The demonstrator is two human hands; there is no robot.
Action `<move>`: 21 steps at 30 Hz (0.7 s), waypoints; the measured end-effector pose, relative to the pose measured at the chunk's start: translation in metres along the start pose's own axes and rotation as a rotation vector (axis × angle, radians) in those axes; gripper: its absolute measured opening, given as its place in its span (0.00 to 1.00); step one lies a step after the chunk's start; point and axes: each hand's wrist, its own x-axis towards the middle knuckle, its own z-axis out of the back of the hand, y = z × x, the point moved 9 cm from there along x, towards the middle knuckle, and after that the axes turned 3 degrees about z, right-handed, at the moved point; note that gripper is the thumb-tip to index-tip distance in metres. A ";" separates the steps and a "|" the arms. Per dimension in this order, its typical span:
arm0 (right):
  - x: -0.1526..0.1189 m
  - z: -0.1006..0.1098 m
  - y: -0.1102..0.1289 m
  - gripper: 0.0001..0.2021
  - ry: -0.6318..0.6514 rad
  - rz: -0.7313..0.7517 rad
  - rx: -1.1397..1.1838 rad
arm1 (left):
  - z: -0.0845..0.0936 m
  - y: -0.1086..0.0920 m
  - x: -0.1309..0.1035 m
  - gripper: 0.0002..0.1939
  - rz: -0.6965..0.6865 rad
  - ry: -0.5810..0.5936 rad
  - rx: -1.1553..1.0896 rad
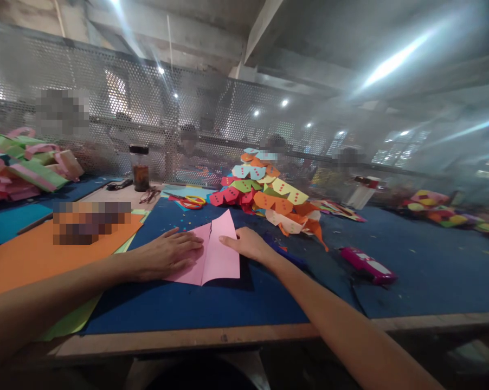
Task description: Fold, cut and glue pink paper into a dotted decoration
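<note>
A sheet of pink paper (225, 250) with a crease down its middle lies on the blue table top. Its right half tilts up from the table, and a small dark slit shows at the top of the crease. My left hand (169, 252) rests flat on the left half, fingers stretched out. At the right edge my right hand (246, 244) pinches the sheet, thumb on the near face and the other fingers hidden behind it. Beyond the paper stands a heap of cut, punched coloured paper pieces (272, 203). Scissors with yellow and red handles (190, 202) lie behind my left hand.
Large orange sheets (20, 265) cover the table at left. A dark-lidded jar (140, 170) stands at the back. To the right are a magenta device (368, 265) and a white bottle (362, 193). Folded paper pieces (29, 162) pile up far left. A perforated metal screen (155, 119) runs behind.
</note>
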 end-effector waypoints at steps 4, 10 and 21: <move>-0.002 -0.003 0.004 0.20 0.017 0.020 -0.031 | 0.000 0.000 0.001 0.23 -0.007 -0.003 0.001; -0.002 -0.004 0.006 0.18 0.021 0.019 -0.055 | 0.000 -0.002 0.002 0.21 0.000 -0.001 0.018; -0.013 0.000 0.014 0.18 0.084 0.072 0.016 | 0.001 -0.003 0.001 0.23 0.032 -0.002 0.005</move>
